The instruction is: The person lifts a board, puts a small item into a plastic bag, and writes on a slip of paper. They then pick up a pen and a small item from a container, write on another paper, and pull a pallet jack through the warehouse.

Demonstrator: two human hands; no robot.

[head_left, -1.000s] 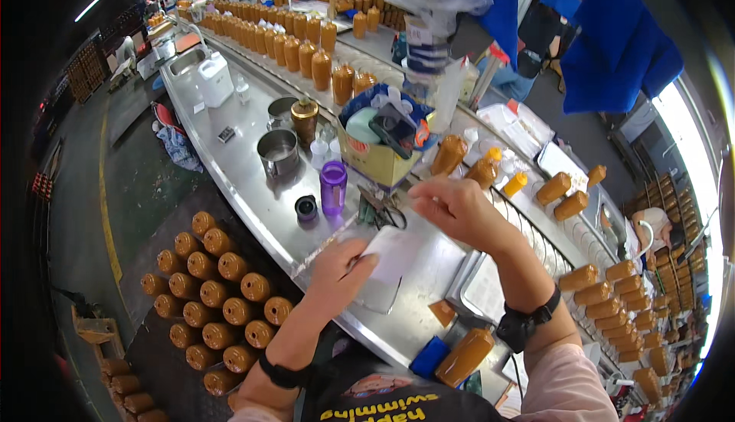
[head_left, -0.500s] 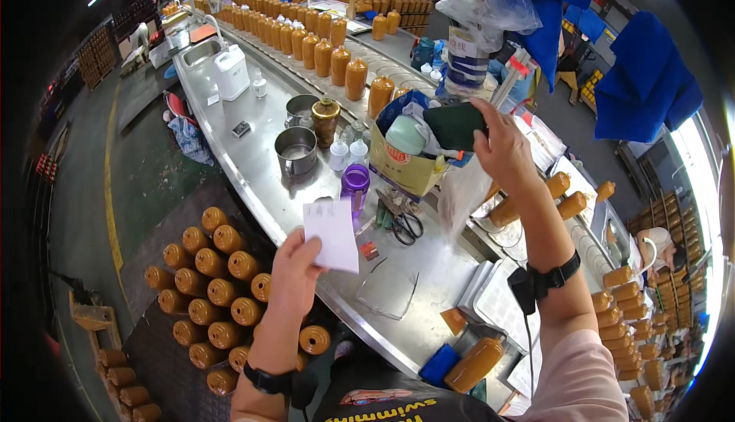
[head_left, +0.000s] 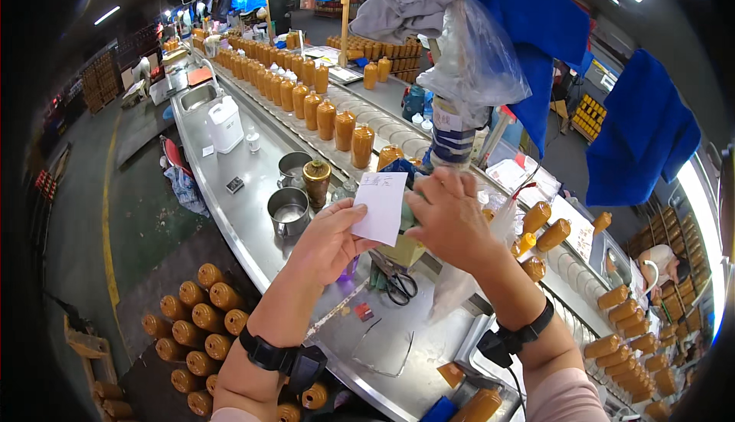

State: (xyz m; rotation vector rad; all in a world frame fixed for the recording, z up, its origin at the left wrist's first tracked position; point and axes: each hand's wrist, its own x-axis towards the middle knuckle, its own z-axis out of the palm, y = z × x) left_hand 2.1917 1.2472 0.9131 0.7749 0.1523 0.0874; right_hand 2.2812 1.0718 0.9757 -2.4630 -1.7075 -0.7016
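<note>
A small white paper slip [head_left: 383,204] with handwriting on it is pinched between the thumb and fingers of my left hand [head_left: 333,238], above the metal counter [head_left: 356,345]. My right hand [head_left: 452,219] is just right of the slip, fingers apart, with no held thing showing. It hovers over a yellowish carton [head_left: 403,252], most of which my hands and the slip hide. Black-handled scissors [head_left: 401,288] lie below the carton. A purple cup [head_left: 348,269] shows only in part behind my left wrist.
Metal mugs [head_left: 289,211] and a brown bottle [head_left: 317,181] stand left of my hands. Amber bottles [head_left: 325,119] line the conveyor beyond. More bottles [head_left: 207,316] stand low at the left. A white jug [head_left: 225,125] is near the sink [head_left: 199,99]. Blue cloths [head_left: 639,139] hang at right.
My left hand has raised the slip up and right. My right hand has come down and left toward it; the dark green flat object it held no longer shows. The view has shifted.
</note>
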